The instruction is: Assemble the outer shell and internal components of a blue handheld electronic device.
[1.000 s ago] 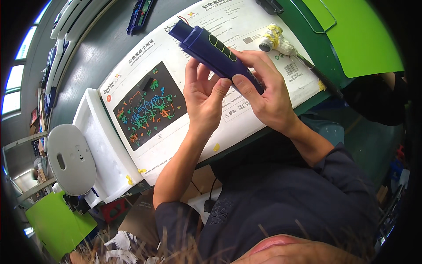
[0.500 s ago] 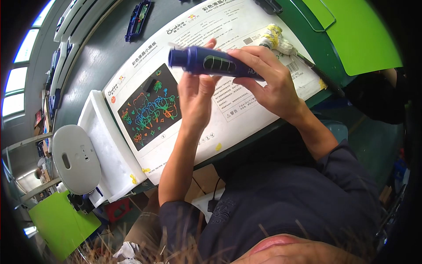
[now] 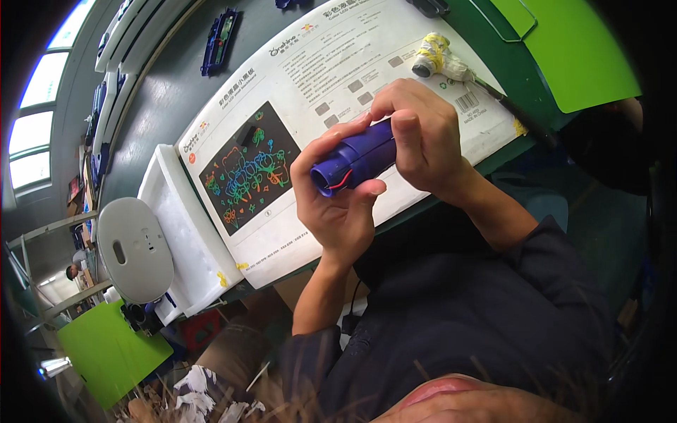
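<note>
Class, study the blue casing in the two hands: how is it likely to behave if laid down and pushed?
The casing would probably feel stiff, as its wall looks smooth and undented. Its rounded body suggests it may roll. The red wire at its open end looks thin, so it would likely bend or snag easily.

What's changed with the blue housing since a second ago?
The blue housing has swung: its open end, pointing up and left before, now points down and left, a red wire showing there, its windowed side out of sight. Nothing was let go: the left hand and right hand both still hold it. The wrapped tool stayed put.
</note>
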`<state>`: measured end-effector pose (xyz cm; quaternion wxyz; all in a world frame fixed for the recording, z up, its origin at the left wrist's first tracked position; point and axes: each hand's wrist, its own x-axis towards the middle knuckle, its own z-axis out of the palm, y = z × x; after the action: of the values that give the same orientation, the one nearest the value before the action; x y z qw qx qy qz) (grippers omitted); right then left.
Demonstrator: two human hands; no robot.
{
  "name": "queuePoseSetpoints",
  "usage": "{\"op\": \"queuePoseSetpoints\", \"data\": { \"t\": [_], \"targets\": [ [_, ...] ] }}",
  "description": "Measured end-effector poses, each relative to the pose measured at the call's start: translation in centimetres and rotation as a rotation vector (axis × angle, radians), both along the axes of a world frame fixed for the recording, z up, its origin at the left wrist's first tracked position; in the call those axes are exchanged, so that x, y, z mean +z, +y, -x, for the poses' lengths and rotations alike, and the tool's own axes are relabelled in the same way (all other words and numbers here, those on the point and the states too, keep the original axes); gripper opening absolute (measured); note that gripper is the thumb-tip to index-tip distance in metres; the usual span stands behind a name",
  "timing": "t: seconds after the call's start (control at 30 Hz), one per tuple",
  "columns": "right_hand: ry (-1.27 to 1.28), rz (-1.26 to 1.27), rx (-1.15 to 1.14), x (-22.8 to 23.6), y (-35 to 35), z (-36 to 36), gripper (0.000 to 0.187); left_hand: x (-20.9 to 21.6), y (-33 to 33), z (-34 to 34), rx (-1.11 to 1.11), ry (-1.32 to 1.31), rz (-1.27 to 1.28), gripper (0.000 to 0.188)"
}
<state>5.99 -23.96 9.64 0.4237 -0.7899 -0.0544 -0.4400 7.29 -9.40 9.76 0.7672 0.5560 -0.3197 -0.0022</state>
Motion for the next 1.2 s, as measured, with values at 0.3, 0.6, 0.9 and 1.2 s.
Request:
{"op": "queuePoseSetpoints", "data": {
  "t": [0.3, 0.6, 0.9, 1.2],
  "targets": [
    [0.071, 0.037, 0.056, 0.2, 0.0, 1.2, 0.034, 0.1, 0.1, 1.9, 0.002, 0.113, -0.064, 0.059],
    [-0.019, 0.087, -0.223, -0.1, -1.1, 0.9, 0.049, -2.6, -0.7, 2.1, 0.421, -0.046, 0.249, 0.055],
    [0.499, 0.089, 0.433, -0.1, -0.7, 2.4, 0.042, -4.0, 1.5, 3.6, 0.156, 0.242, -0.069, 0.119],
    [0.307, 0.099, 0.139, -1.9, 1.3, 2.8, 0.042, -2.7, 3.2, 4.0, 0.081, 0.389, -0.110, 0.053]
  ]
}}
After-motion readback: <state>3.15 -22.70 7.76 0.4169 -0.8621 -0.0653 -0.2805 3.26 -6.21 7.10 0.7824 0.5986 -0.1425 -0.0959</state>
